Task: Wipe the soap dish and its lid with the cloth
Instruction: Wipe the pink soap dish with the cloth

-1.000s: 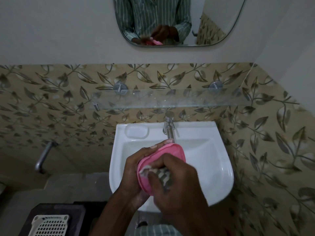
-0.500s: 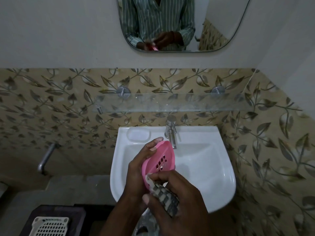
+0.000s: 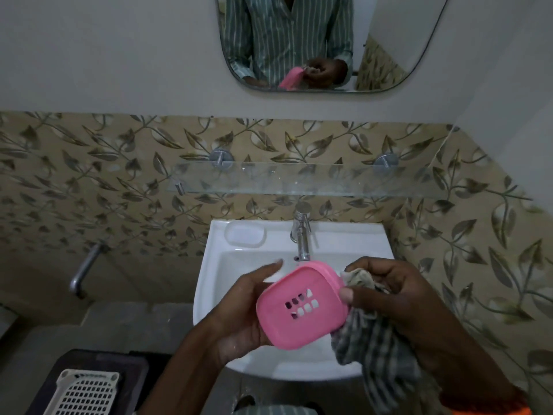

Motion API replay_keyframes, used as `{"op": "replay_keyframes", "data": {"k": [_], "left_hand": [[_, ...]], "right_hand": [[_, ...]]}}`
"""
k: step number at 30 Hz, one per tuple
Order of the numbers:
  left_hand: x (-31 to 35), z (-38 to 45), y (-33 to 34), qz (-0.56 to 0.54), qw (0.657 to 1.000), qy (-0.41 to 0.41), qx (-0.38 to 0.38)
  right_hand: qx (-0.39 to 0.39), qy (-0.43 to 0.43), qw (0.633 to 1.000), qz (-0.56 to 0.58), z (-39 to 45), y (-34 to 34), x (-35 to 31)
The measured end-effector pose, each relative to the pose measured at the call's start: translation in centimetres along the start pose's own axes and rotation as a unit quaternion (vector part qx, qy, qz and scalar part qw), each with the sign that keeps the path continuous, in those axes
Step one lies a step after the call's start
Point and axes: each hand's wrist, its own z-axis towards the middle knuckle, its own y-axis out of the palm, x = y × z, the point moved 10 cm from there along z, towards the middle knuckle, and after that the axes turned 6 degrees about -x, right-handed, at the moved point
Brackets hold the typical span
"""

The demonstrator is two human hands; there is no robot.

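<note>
My left hand [image 3: 239, 310] holds a pink soap dish [image 3: 302, 307] over the white sink [image 3: 215, 265], gripping it from the left with its slotted face turned up toward me. To its right, my right hand [image 3: 398, 298] clutches a checked grey cloth [image 3: 377, 348], with the thumb pressing the cloth against the dish's right rim. The rest of the cloth hangs down below that hand. Whether the pink piece is the dish base or its lid I cannot tell.
A chrome tap [image 3: 302, 235] stands at the sink's back, just beyond the dish. A glass shelf [image 3: 299, 179] runs along the leaf-patterned tiles above, under a mirror [image 3: 323, 43]. A metal pipe [image 3: 83, 271] juts from the left wall. A white perforated basket [image 3: 86, 393] sits bottom left.
The pink dish has turned from edge-on to showing its slotted face. My right hand with the cloth has moved from the dish's face to its right rim.
</note>
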Motion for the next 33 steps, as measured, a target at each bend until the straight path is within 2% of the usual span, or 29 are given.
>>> {"op": "replay_keyframes", "data": {"k": [2, 6, 8, 10, 12, 15, 17, 21, 23, 25, 28, 33], "left_hand": [[-0.6, -0.3, 2.7, 0.017, 0.993, -0.035, -0.108], [-1.7, -0.1, 4.6, 0.008, 0.978, -0.063, -0.199], [-2.0, -0.1, 4.9, -0.008, 0.977, -0.056, -0.206], [-2.1, 0.2, 4.1, -0.015, 0.982, -0.045, -0.181], [-1.6, 0.5, 3.2, -0.020, 0.988, -0.018, -0.150], [-1.2, 1.5, 1.3, -0.089, 0.992, 0.009, -0.094], [-1.5, 2.2, 0.8, -0.112, 0.992, 0.013, -0.054], [-1.4, 3.1, 1.2, -0.095, 0.994, 0.041, 0.015], [-1.3, 3.6, 0.6, -0.127, 0.991, 0.045, 0.029], [-1.1, 3.6, 0.1, -0.164, 0.985, 0.037, 0.030], [-1.4, 3.7, -1.5, -0.153, 0.985, 0.052, 0.063], [-2.8, 3.8, -0.5, -0.132, 0.986, 0.065, 0.078]], "right_hand": [[-0.023, 0.030, 0.999, -0.020, 0.3, -0.2, 0.5], [-0.010, 0.054, 0.998, -0.034, 0.5, -1.1, 1.0], [0.037, 0.042, 0.997, -0.051, 0.5, -1.9, 0.8], [0.138, 0.027, 0.986, -0.093, 0.1, -3.7, 0.8], [0.245, 0.010, 0.965, -0.090, -1.1, -5.6, 0.8], [0.299, -0.058, 0.950, -0.068, -2.3, -5.9, -0.8], [0.274, -0.091, 0.951, -0.108, -2.2, -3.9, -1.8], [0.149, -0.122, 0.942, -0.275, -0.6, 2.7, -0.3], [0.127, -0.108, 0.946, -0.278, -0.8, 4.0, 1.4], [0.069, -0.099, 0.957, -0.263, -1.1, 5.4, 2.5], [-0.009, -0.101, 0.953, -0.286, -1.3, 5.6, 3.2], [0.069, -0.217, 0.872, -0.433, -0.3, 3.7, 1.1]]}}
